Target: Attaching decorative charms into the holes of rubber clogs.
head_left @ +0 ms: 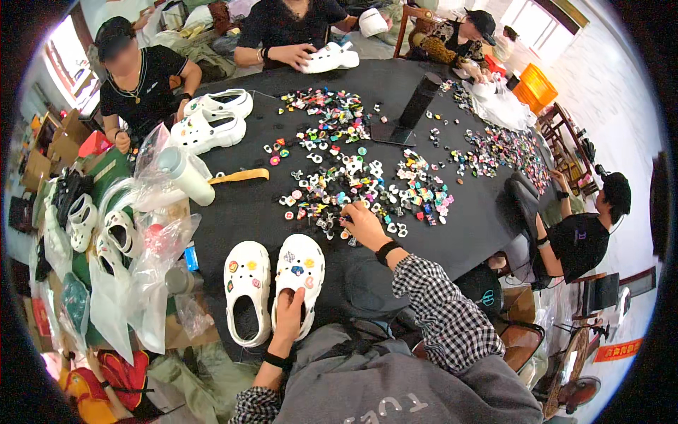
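Two white clogs stand side by side on the dark table before me. The right-hand clog (311, 258) carries several colourful charms on its top, and my left hand (288, 315) is closed on it, with the fingers reaching into its foot opening. Beside it, the left-hand clog (247, 263) also bears charms and is untouched. My right hand (364, 226) reaches into the near edge of a heap of small shoe charms (346, 180). Its thumb and fingers are pinched together, and what they hold, if anything, is too small to make out.
A pale tumbler (187, 177) and a yellow strap (240, 175) lie left of the charms. More white clogs (212, 131) sit at the far left. A black stand (417, 106) rises mid-table. Other people sit round the table; one handles a white clog (330, 58).
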`<state>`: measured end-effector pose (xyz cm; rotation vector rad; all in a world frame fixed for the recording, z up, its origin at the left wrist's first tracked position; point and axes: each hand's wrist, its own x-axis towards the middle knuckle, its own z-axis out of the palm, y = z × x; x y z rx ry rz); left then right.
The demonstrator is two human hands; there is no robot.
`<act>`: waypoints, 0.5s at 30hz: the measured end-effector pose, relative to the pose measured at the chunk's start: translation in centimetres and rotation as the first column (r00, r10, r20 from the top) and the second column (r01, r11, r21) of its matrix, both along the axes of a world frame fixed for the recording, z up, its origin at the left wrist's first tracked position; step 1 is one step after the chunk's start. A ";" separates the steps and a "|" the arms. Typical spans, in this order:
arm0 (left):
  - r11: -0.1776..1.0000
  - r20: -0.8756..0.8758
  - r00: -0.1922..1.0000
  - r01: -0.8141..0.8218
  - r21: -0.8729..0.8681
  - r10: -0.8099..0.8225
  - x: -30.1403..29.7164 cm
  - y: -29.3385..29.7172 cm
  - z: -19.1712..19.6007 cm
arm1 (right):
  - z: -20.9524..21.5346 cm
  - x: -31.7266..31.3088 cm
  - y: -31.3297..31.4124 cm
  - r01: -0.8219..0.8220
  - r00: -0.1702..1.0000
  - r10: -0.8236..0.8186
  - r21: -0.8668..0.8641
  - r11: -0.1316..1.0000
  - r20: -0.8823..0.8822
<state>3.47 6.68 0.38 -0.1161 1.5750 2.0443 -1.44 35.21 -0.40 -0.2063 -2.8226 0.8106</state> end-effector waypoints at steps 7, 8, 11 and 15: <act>1.000 -0.050 0.999 0.002 -0.018 -0.003 0.0 0.0 -0.6 | -0.8 0.1 2.2 0.112 0.984 -0.136 -0.185 0.976 -0.119; 1.000 -0.053 0.999 0.002 -0.013 -0.003 0.0 0.0 -0.7 | -1.1 0.2 2.5 0.112 0.984 -0.135 -0.185 0.976 -0.119; 0.999 -0.065 0.998 -0.013 -0.044 0.010 0.1 -0.2 -0.8 | -1.0 0.1 2.2 0.152 0.980 -0.169 -0.149 0.977 -0.107; 0.999 -0.083 0.997 -0.001 -0.054 -0.004 0.0 0.1 -0.3 | -1.3 0.3 2.7 0.053 0.996 -0.060 -0.105 0.993 -0.063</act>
